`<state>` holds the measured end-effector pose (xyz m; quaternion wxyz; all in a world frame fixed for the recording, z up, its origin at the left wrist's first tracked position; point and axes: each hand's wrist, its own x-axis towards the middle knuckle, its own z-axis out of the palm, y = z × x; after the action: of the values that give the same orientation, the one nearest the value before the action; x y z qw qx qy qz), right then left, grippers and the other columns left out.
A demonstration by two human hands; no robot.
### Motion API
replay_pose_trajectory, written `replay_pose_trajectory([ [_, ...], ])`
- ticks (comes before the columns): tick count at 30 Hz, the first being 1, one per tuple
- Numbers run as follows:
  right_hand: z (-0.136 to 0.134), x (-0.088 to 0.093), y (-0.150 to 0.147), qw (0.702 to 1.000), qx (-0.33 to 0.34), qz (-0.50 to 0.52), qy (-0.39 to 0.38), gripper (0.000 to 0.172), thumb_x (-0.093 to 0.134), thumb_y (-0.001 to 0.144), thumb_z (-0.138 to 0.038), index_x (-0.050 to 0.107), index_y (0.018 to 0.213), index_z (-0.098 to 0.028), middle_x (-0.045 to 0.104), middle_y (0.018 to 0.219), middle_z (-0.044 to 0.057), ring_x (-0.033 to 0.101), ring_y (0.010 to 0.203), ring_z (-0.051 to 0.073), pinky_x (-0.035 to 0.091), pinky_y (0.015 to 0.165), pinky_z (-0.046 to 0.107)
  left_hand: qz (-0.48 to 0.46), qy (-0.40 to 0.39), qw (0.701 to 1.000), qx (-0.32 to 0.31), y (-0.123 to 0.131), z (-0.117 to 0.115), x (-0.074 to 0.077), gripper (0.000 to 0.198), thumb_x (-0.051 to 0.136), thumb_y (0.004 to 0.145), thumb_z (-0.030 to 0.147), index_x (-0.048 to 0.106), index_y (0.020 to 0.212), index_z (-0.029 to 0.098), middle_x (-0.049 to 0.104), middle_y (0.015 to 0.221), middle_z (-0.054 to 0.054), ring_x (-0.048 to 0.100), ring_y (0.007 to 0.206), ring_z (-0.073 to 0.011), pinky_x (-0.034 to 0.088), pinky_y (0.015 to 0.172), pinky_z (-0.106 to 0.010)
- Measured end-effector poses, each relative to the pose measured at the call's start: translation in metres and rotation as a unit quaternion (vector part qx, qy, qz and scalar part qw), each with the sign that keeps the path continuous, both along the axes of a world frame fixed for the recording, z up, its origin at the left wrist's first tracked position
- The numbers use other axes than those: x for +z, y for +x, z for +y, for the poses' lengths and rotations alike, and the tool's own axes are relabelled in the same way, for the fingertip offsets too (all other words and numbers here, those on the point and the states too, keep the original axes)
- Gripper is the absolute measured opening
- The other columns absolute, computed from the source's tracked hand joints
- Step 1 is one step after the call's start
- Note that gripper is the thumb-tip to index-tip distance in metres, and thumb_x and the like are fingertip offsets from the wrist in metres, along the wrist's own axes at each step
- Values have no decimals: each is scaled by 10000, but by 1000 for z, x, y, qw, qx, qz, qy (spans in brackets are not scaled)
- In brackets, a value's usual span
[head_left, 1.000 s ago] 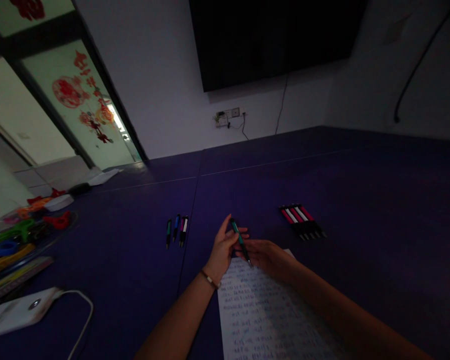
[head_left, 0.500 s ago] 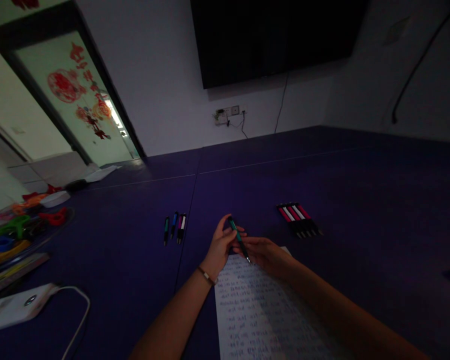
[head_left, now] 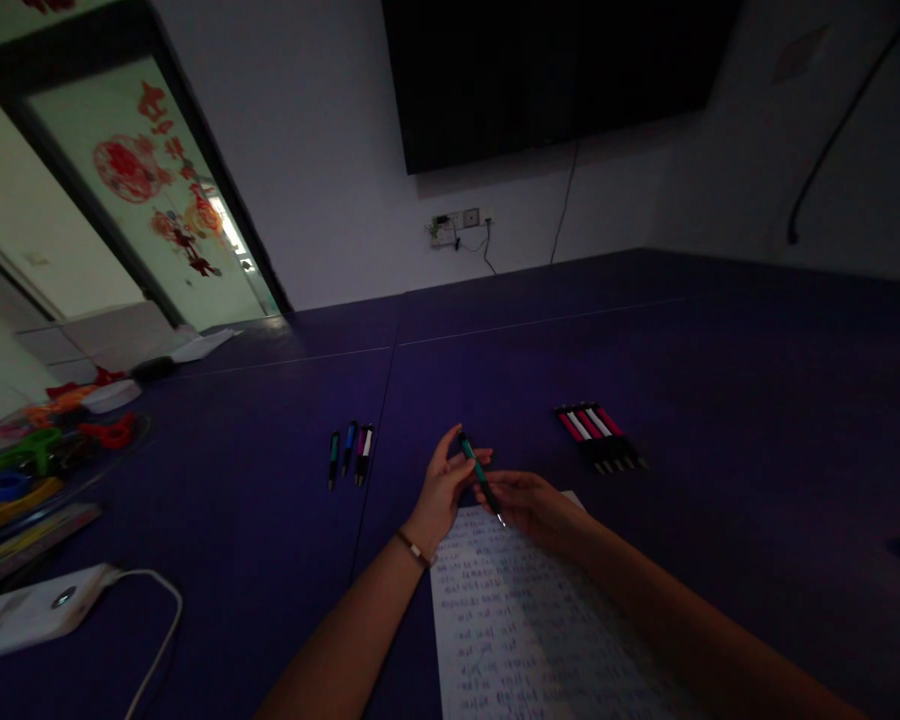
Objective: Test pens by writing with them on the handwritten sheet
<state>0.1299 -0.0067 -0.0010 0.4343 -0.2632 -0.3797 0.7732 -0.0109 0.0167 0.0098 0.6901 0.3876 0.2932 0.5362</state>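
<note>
A green and black pen (head_left: 477, 470) is held slantwise between my two hands, its silver tip pointing down toward me. My left hand (head_left: 445, 488) grips its upper part, a finger near the top end. Around the lower barrel, close to the tip, the fingers of my right hand (head_left: 534, 504) are closed. Below them lies a handwritten sheet of paper (head_left: 495, 620), partly covered by my right forearm. To the left rest a green pen (head_left: 333, 458), a blue pen (head_left: 349, 446) and a purple and white pair (head_left: 364, 452). A row of pink and white pens (head_left: 598, 436) lies to the right.
At the left edge are a white power bank (head_left: 41, 612) with a cable, red scissors (head_left: 109, 432) and a roll of white tape (head_left: 111, 396). The purple table (head_left: 465, 350) meets a wall with a socket strip (head_left: 461, 222) and a dark screen (head_left: 555, 80).
The pen's tip has shifted very slightly to the right, and my right fingers have moved a little along its barrel. The other pens and the paper stay put.
</note>
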Motion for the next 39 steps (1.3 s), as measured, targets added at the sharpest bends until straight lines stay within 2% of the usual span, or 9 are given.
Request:
replay_pose_trajectory([
  [6, 1, -2, -3, 1000, -14, 25, 7, 225, 685, 613, -148, 649, 834, -171, 617, 691, -12, 546, 617, 74, 394, 603, 207, -6, -2, 1000, -6, 0, 2, -4, 627, 666, 625, 168, 411, 1197, 203, 624, 875, -51, 576, 802, -143, 396, 772, -276],
  [12, 2, -1, -4, 999, -1, 52, -17, 181, 589, 721, -221, 634, 878, -143, 642, 872, 67, 582, 841, 148, 390, 820, 289, -2, -2, 1000, -9, -2, 3, -4, 703, 642, 657, 181, 304, 1266, 267, 615, 956, -68, 583, 753, -141, 428, 645, -249],
  [16, 3, -2, -2, 998, 3, 55, -27, 212, 545, 745, -230, 621, 920, -138, 642, 912, 87, 575, 904, 168, 345, 913, 332, 4, -2, 1000, -18, -2, 4, -4, 683, 627, 674, 191, 301, 1270, 256, 599, 1010, -92, 586, 784, -163, 440, 645, -265],
  [30, 5, -4, -1, 998, 9, 56, -32, 236, 522, 748, -250, 613, 937, -140, 636, 958, 97, 570, 935, 178, 337, 938, 345, 3, -4, 1000, -14, -2, 3, -5, 662, 622, 674, 181, 321, 1261, 240, 608, 987, -95, 586, 768, -159, 441, 645, -268],
  [39, 4, -2, -1, 998, 0, 54, -14, 221, 562, 727, -237, 622, 919, -147, 649, 915, 92, 572, 927, 182, 327, 932, 366, -13, -25, 1000, -3, -3, 3, -2, 635, 629, 645, 148, 374, 1223, 217, 616, 943, -84, 585, 781, -158, 434, 656, -254],
])
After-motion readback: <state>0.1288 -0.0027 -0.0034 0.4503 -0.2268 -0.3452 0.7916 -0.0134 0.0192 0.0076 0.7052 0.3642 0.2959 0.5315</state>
